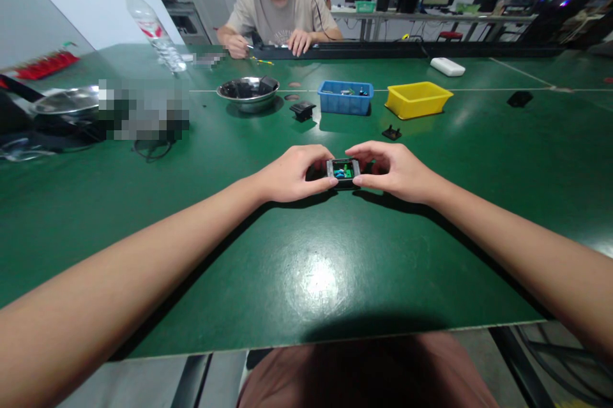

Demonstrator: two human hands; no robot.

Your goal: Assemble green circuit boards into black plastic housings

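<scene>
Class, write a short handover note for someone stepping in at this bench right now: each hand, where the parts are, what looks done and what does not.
Left hand: grips the left side of the small black module, thumb and fingers closed on it.
Right hand: grips its right side the same way.
The module sits low over the green table; its open top shows green and blue parts inside.
Beyond it: a metal bowl, a blue bin, a yellow bin, and two loose black parts.
Done: inner parts appear seated.
Left: no cover on the top yet; whether one belongs there I cannot tell.
</scene>
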